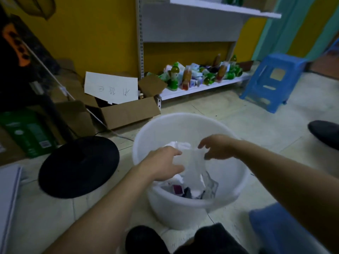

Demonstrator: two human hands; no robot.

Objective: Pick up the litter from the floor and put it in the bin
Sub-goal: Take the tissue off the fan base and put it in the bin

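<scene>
A thin clear plastic wrapper (192, 165) hangs over the mouth of the white bin (236, 191), its lower end trailing down toward the scraps already lying at the bottom: crumpled white paper, something purple, a dark bit or two. Both bare hands are over the bin's opening. The left hand (163, 165) has its fingers curled in against the wrapper's left edge, and it looks to be pinching the film, though motion blur makes the contact hard to confirm. The right hand (216, 146) is spread loose, fingers parted and bent, its tips close to the wrapper's upper right edge; I cannot tell whether they touch it.

The bin stands on the pale tiled floor (256, 125) between the person's dark shoes at the bottom of the view. Just to its left lies a round black disc (78, 167). Beyond that sits an open cardboard box (126, 110) with a white sheet over it. A low white shelf (198, 88) against the yellow wall carries bottles and packets, and a blue plastic stool (271, 79) stands to the right.
</scene>
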